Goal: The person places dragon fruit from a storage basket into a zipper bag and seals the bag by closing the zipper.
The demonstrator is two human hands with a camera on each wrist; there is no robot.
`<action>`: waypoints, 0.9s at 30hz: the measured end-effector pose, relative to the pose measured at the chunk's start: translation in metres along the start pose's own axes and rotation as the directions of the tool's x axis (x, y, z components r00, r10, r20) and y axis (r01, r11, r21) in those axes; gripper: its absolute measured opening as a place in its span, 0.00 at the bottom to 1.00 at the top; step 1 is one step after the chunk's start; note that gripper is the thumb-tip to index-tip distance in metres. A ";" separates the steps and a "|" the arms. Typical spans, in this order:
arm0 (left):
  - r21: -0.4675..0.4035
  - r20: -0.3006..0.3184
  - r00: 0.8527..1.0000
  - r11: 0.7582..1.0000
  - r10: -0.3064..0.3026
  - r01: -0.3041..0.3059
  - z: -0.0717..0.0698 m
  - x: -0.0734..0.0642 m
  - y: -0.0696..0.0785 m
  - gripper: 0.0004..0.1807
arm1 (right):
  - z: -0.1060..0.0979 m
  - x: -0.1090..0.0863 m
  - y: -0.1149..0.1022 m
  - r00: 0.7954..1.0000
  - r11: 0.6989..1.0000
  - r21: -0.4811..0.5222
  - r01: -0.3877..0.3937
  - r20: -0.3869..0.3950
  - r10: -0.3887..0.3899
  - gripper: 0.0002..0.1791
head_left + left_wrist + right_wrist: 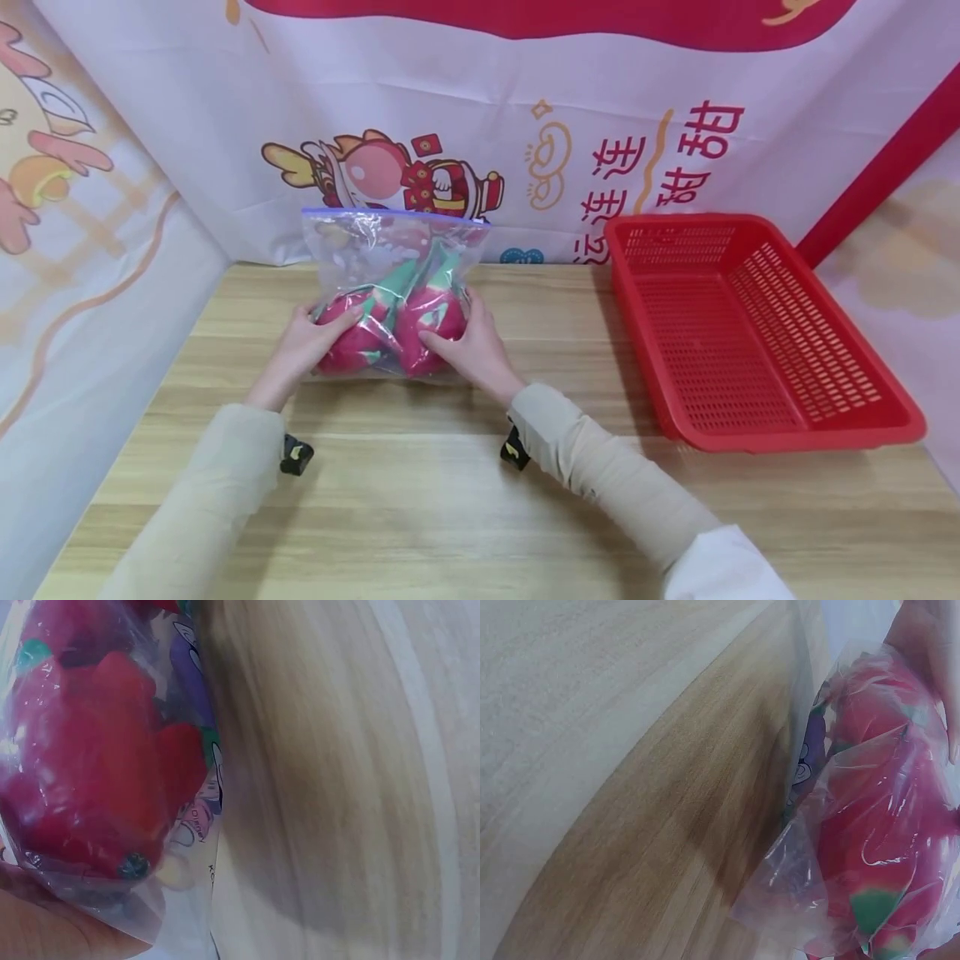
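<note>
At the middle of the wooden surface (465,500), I held a clear zip bag (393,250) upright. My left hand (303,346) and right hand (468,346) curled round its lower part from either side, their grip closed on the 2 red-and-green plush fruits (405,329) inside. A red basket (757,333) stood well apart at my right.

Bright even light, soft shadows, glare on plastic, wrist views blurred, edges bowed
</note>
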State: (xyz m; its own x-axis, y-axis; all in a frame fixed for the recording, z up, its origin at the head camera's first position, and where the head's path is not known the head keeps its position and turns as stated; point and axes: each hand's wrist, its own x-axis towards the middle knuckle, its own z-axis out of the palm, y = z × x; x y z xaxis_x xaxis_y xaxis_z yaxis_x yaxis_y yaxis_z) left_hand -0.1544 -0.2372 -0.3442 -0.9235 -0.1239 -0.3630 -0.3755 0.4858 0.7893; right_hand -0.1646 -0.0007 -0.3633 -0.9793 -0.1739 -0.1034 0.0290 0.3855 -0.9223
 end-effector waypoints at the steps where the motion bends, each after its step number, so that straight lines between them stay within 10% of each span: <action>1: 0.000 -0.004 1.000 1.000 0.001 -0.001 -0.001 0.001 -0.001 0.60 | 0.001 0.001 0.001 1.000 1.000 0.005 0.000 0.000 0.000 0.53; 16: 0.059 -0.051 0.997 0.996 -0.058 0.061 0.001 0.016 -0.005 0.62 | 0.008 0.015 0.006 1.000 1.000 0.001 0.003 0.015 -0.003 0.53; 27: 0.097 0.080 0.994 0.993 -0.081 0.073 -0.005 0.015 0.007 0.61 | -0.003 0.017 -0.001 0.995 0.986 -0.160 -0.043 0.084 0.057 0.51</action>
State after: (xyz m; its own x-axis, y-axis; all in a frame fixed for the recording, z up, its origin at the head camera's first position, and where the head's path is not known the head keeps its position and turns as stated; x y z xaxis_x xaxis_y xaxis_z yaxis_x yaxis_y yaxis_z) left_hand -0.1715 -0.2401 -0.3416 -0.8808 -0.0934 -0.4641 -0.4326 0.5570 0.7090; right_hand -0.1814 -0.0015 -0.3636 -0.9558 -0.2273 -0.1864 0.0382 0.5327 -0.8455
